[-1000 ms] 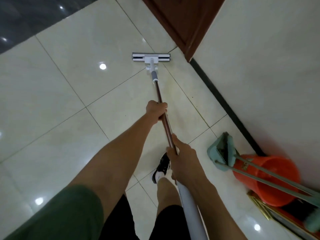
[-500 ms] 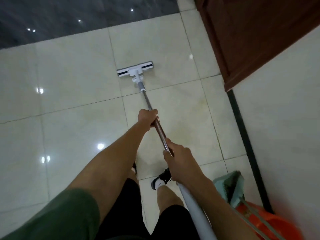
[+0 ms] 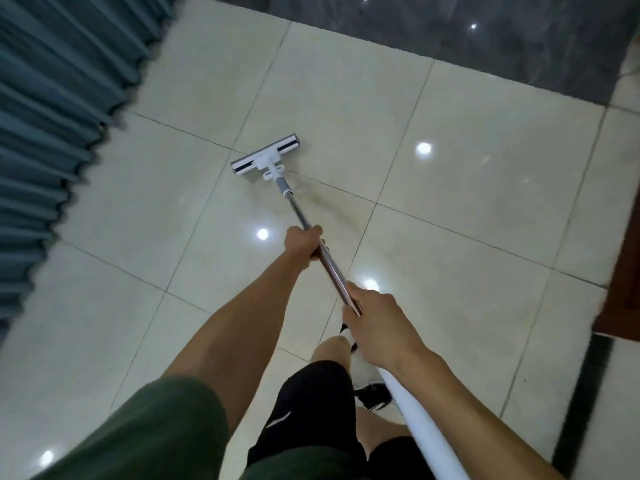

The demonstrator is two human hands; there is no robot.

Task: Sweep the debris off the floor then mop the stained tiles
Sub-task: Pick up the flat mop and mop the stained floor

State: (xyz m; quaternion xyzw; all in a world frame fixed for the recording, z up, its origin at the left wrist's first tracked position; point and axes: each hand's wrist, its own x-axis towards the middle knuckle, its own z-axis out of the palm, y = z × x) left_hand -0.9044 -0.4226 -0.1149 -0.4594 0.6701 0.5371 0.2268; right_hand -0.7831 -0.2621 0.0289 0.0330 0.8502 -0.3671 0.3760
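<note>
A flat mop with a white head rests on the glossy cream floor tiles, its metal pole slanting back toward me. My left hand is closed around the pole partway down. My right hand grips it lower, where the metal meets the white handle. A faint dark smear lies on the tile just right of the pole.
Blue pleated curtains hang along the left edge. A dark polished floor strip runs across the top. A brown wooden door and black skirting are at the right. My legs and black shoes stand below the hands.
The view has swung left: the orange bucket and dustpan have left the frame, curtains have come in. The mop head now lies on tiles further left; both hands keep their grip.
</note>
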